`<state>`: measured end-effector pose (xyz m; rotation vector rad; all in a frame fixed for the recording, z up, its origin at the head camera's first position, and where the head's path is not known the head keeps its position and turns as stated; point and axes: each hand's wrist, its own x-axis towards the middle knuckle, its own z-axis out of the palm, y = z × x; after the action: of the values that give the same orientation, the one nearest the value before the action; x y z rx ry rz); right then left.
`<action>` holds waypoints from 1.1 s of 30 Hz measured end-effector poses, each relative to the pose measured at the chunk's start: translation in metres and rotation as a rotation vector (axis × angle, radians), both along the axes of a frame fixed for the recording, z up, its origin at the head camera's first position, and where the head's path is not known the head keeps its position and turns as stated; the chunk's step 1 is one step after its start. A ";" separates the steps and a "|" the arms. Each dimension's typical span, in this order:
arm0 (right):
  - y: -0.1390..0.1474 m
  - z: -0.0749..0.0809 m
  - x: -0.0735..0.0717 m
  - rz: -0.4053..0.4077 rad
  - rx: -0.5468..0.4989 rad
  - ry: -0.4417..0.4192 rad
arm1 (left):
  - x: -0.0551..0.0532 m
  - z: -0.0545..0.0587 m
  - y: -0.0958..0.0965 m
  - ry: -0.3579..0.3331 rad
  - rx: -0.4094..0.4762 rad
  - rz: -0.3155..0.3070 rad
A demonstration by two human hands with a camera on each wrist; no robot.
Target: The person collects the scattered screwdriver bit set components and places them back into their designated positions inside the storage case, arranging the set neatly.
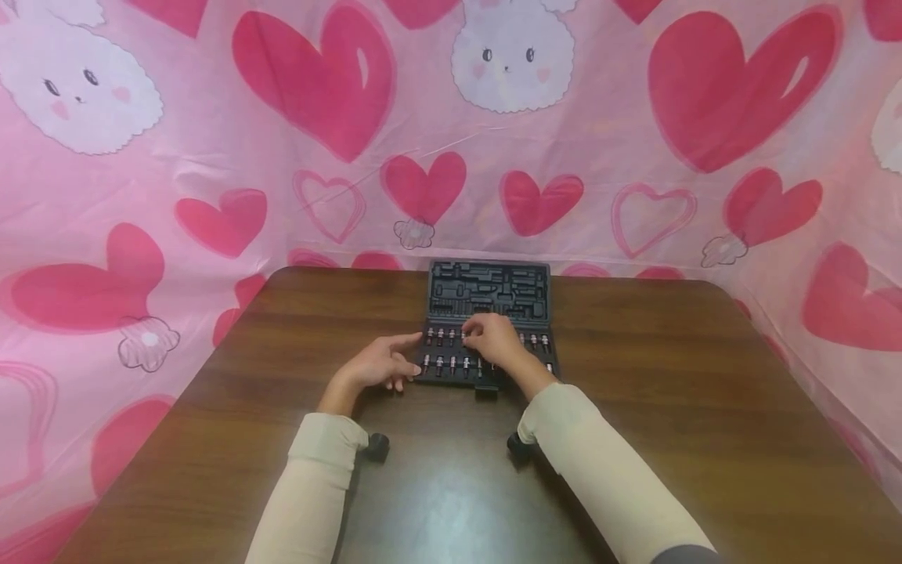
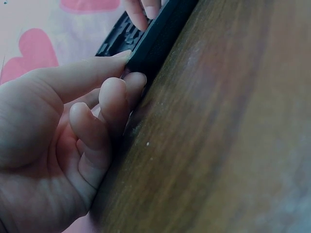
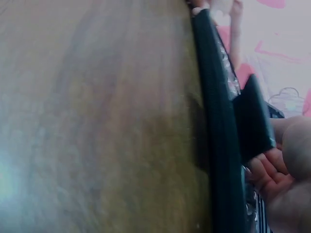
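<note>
A black plastic tool case [image 1: 489, 313] lies with its lid raised toward the back of the table. Two rows of small silver bit sockets [image 1: 453, 366] stand in its base. My left hand [image 1: 377, 362] holds the case's near left corner; the left wrist view shows the thumb [image 2: 92, 75] on top of the corner and fingertips against its side. Over the back row, my right hand [image 1: 496, 341] has thumb and forefinger curled together at one bit socket [image 1: 463, 334]. In the right wrist view, the front latch [image 3: 255, 116] partly hides that hand.
The raised lid [image 1: 489, 290] has moulded recesses. Beneath everything is a brown wooden table [image 1: 451, 470]. A pink cloth [image 1: 493, 141] with hearts and rabbits hangs behind and at the sides. Black wrist devices [image 1: 378, 447] show at both cuffs.
</note>
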<state>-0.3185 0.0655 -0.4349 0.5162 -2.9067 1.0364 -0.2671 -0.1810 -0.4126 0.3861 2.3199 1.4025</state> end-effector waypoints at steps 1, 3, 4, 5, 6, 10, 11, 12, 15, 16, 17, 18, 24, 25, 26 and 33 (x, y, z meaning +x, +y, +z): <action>0.002 0.001 0.000 0.006 -0.017 -0.010 | -0.002 -0.003 -0.001 -0.003 -0.001 0.000; 0.006 0.002 0.000 0.013 -0.055 -0.024 | -0.007 -0.011 -0.002 -0.011 -0.006 0.005; 0.008 0.003 0.000 0.018 -0.077 -0.030 | -0.010 -0.015 -0.003 -0.010 -0.004 0.007; 0.010 0.004 0.000 0.023 -0.097 -0.033 | -0.012 -0.019 -0.004 -0.009 -0.003 0.010; 0.012 0.004 0.000 0.027 -0.114 -0.036 | -0.015 -0.022 -0.005 -0.004 -0.003 0.011; 0.020 0.005 0.001 0.049 -0.168 -0.045 | -0.017 -0.026 -0.006 0.016 -0.004 0.021; 0.022 0.005 0.001 0.048 -0.169 -0.040 | -0.018 -0.027 -0.007 0.018 -0.006 0.023; 0.024 0.005 0.002 0.046 -0.166 -0.033 | -0.017 -0.027 -0.007 0.019 -0.007 0.024; 0.030 0.004 0.004 0.029 -0.153 -0.002 | -0.016 -0.026 -0.007 0.012 -0.003 0.026; 0.033 0.003 0.005 0.023 -0.152 0.011 | -0.016 -0.026 -0.007 0.009 -0.001 0.026; 0.035 0.003 0.006 0.017 -0.148 0.027 | -0.015 -0.025 -0.007 0.005 0.004 0.027; 0.037 0.002 0.008 0.013 -0.145 0.039 | -0.015 -0.025 -0.007 0.001 0.008 0.028; 0.053 0.000 0.012 -0.020 -0.141 0.096 | -0.012 -0.021 -0.007 -0.018 0.060 0.010; 0.056 -0.001 0.012 -0.028 -0.141 0.102 | -0.011 -0.020 -0.007 -0.021 0.066 0.008; 0.059 -0.001 0.012 -0.035 -0.140 0.107 | -0.011 -0.019 -0.008 -0.021 0.071 0.008; 0.076 0.000 0.012 -0.130 -0.160 0.190 | -0.011 -0.017 -0.009 0.005 0.098 0.054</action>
<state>-0.3066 0.1420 -0.4354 0.3899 -2.6267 1.1219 -0.2779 -0.1897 -0.4294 0.3574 2.2873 1.5467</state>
